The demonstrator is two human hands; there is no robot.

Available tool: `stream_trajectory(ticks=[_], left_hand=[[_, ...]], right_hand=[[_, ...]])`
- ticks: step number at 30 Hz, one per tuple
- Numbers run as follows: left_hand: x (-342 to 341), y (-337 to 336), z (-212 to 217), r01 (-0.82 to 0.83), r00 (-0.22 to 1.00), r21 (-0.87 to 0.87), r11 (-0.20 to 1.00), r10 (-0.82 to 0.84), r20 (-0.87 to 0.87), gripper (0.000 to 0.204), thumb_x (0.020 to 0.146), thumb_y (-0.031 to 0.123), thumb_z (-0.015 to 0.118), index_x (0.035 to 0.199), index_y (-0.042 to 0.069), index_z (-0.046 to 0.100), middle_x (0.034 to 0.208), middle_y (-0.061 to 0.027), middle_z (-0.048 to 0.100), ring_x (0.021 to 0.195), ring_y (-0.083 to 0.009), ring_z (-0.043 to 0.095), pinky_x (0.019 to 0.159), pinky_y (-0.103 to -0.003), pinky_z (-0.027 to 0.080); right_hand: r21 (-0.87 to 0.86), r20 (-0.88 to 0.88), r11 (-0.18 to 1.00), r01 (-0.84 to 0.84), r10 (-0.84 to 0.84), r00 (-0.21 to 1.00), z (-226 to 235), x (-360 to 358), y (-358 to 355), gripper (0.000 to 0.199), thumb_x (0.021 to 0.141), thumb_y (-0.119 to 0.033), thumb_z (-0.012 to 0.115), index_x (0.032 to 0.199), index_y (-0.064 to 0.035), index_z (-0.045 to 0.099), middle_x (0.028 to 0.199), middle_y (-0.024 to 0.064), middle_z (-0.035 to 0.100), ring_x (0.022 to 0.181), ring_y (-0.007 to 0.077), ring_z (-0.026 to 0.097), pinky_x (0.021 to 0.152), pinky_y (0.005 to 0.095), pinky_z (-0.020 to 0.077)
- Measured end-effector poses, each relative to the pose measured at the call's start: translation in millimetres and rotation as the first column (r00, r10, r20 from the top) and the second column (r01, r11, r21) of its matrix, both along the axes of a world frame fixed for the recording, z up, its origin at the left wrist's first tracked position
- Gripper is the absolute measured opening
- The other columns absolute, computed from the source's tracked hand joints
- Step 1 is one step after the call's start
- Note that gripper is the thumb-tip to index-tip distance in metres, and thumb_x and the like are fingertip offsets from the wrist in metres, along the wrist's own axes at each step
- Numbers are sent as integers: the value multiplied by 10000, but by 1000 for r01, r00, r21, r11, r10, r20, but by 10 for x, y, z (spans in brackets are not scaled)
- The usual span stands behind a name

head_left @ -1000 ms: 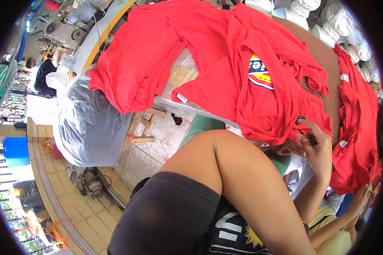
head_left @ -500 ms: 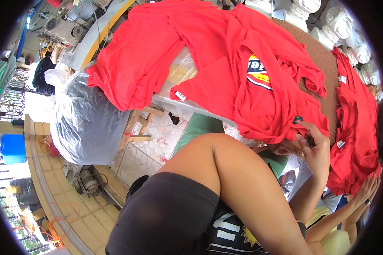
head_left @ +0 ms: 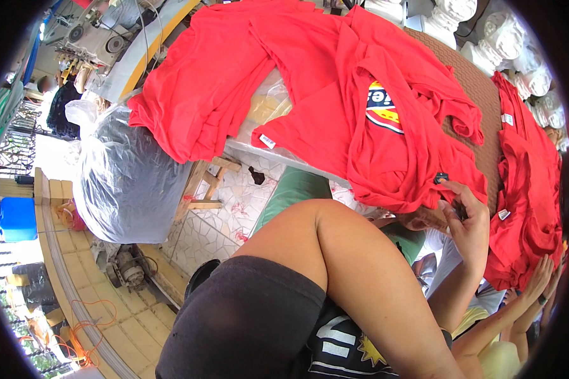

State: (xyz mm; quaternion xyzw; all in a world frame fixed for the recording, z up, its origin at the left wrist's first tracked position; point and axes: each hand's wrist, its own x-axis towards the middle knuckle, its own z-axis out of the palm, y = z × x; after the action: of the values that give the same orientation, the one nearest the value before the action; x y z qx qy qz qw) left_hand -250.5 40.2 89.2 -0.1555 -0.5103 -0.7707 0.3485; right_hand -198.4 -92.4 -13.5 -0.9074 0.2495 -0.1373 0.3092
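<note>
The red T-shirt (head_left: 385,126) with the printed chest patch lies spread over the brown-covered surface (head_left: 480,95), its lower hem bunched at the near edge. There one hand (head_left: 464,218), which looks to be the person's left though the arm crossing the view leaves this unsure, pinches the hem by a small dark tag (head_left: 441,178), fingers together on the cloth. The other hand is hidden. Judging by this, the shirt is still being handled, not yet folded. To the right a pile of red shirts (head_left: 525,189) hangs over the edge; farther left more red shirts (head_left: 202,88) lie loose above a clear plastic sack (head_left: 126,183).
</note>
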Motion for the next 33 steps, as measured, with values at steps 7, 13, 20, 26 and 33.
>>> stream_trajectory(ticks=[7,13,20,26,33], left_hand=[[58,15,-81,-14,1000,-5,1000,14,22,218,909,212,595,931,13,682,847,-76,674,779,-173,640,661,-300,503],[240,125,-161,-29,998,-12,1000,30,57,215,908,210,595,932,15,681,846,-76,671,781,-176,639,661,-301,503],[454,170,-188,-32,989,-10,999,33,144,210,908,207,595,932,16,680,845,-76,667,782,-180,639,661,-302,503],[1416,-91,-392,-373,825,-4,928,334,456,206,907,205,595,933,18,679,845,-76,663,784,-183,638,661,-303,503],[2817,-404,-1361,-927,-143,-310,212,564,813,367,973,216,572,1263,-9,556,1127,-106,643,1011,-135,603,904,-273,477]], right_hand=[[11,-43,1000,7,-7,999,15,-12,-8,335,761,26,718,1083,-10,634,776,108,603,615,124,503,605,253,444],[-27,11,1000,-12,12,1000,-24,-16,-16,335,764,31,708,1089,-10,635,807,113,635,634,135,547,629,262,464],[92,-43,993,-74,79,996,47,44,26,378,769,23,700,1134,-42,629,837,158,670,709,169,670,674,279,499],[219,-23,968,-125,134,991,-485,-10,-84,358,792,92,645,1135,-8,628,661,50,581,604,67,564,599,234,466],[107,555,994,18,-75,828,-158,44,-68,208,812,88,671,973,-42,650,880,-7,676,699,21,573,576,171,419]])
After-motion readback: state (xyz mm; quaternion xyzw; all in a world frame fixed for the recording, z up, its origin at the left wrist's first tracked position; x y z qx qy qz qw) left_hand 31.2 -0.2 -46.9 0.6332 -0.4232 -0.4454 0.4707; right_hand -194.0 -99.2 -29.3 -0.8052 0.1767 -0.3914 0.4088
